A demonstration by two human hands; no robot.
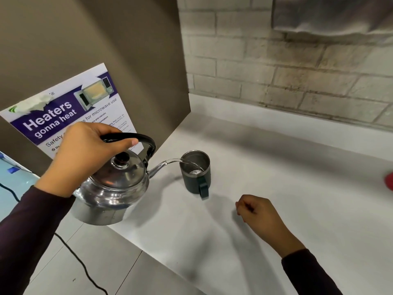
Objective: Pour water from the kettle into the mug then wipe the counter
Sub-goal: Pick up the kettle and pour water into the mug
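Note:
A shiny steel kettle [112, 190] with a black handle is held tilted above the counter's left end, my left hand [85, 152] wrapped around the handle. Its spout points right, and a thin stream of water runs from it into a dark green mug [196, 177] with a steel inside. The mug stands upright on the white counter [276, 188], its handle facing me. My right hand [257, 209] rests on the counter to the right of the mug, fingers curled in with nothing in them.
A brown panel with a microwave safety poster [70, 111] rises to the left. A pale brick wall [276, 67] backs the counter. A red object [389, 180] shows at the right edge. A black cable [70, 252] runs over the floor on the left.

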